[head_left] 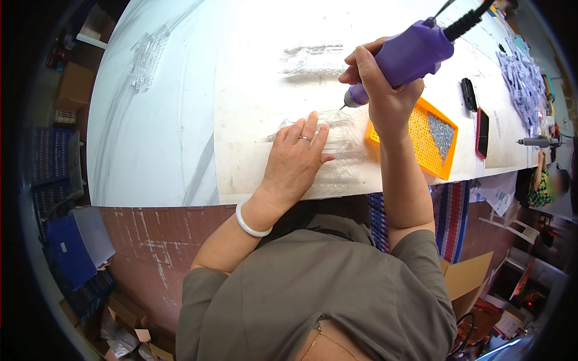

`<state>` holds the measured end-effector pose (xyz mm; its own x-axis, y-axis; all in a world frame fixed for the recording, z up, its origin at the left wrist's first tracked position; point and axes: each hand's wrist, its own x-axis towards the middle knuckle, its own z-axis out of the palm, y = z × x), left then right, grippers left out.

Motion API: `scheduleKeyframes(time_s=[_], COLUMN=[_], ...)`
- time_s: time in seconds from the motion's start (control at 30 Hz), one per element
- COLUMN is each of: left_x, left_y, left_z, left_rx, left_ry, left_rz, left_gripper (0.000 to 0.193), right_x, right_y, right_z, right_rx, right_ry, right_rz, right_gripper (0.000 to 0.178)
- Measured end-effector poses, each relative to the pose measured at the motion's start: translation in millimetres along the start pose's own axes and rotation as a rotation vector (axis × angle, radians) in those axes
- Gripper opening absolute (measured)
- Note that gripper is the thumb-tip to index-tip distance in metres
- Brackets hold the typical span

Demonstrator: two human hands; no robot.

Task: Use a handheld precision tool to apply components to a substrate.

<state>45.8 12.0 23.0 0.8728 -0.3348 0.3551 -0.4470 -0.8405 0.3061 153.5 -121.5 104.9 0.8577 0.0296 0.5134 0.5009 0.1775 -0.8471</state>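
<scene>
A purple electric screwdriver (pixel 409 55) is gripped in my right hand (pixel 385 84), its thin bit slanting down and left. The tip ends just above a clear plastic piece (pixel 337 118) on the table, close to my left fingertips; whether it touches I cannot tell. My left hand (pixel 295 153) lies flat with fingers stretched over the clear pieces. More clear plastic pieces (pixel 340 175) lie in rows beside and below that hand. Right of them, partly behind my right wrist, sits a yellow tray (pixel 424 157) with many small silvery screws (pixel 441 135) in it.
Clear plastic parts lie in a stack (pixel 313 59) farther back and in a pile (pixel 149 57) at the far left. A black object (pixel 468 94) and a phone (pixel 482 133) lie right of the tray. Beyond is a purple-grey heap (pixel 522 78); another person (pixel 542 186) sits at the right.
</scene>
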Motion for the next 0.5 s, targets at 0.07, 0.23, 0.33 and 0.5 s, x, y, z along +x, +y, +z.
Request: scheduleKeyframes(time_s=[0.07, 0.23, 0.33, 0.5], left_x=[-0.5, 0.2, 1.4, 1.0], left_y=[-0.4, -0.1, 1.4, 0.6], left_z=[0.5, -0.9, -2.1, -1.7], left_rx=[-0.009, 0.005, 0.006, 0.016], left_ry=[0.01, -0.012, -0.023, -0.024], left_rz=[-0.005, -0.009, -0.012, -0.01], left_gripper=[0.055, 0.055, 0.054, 0.054], right_x=[0.8, -0.8, 0.7, 3.0], right_y=[-0.5, -5.9, -3.4, -1.4], right_z=[-0.5, -2.4, -6.7, -6.9], right_rx=[-0.002, -0.028, 0.015, 0.016], right_ry=[-0.006, -0.016, -0.017, -0.008], right_rz=[0.024, 0.076, 0.025, 0.014], right_gripper=[0.008, 0.006, 0.006, 0.006])
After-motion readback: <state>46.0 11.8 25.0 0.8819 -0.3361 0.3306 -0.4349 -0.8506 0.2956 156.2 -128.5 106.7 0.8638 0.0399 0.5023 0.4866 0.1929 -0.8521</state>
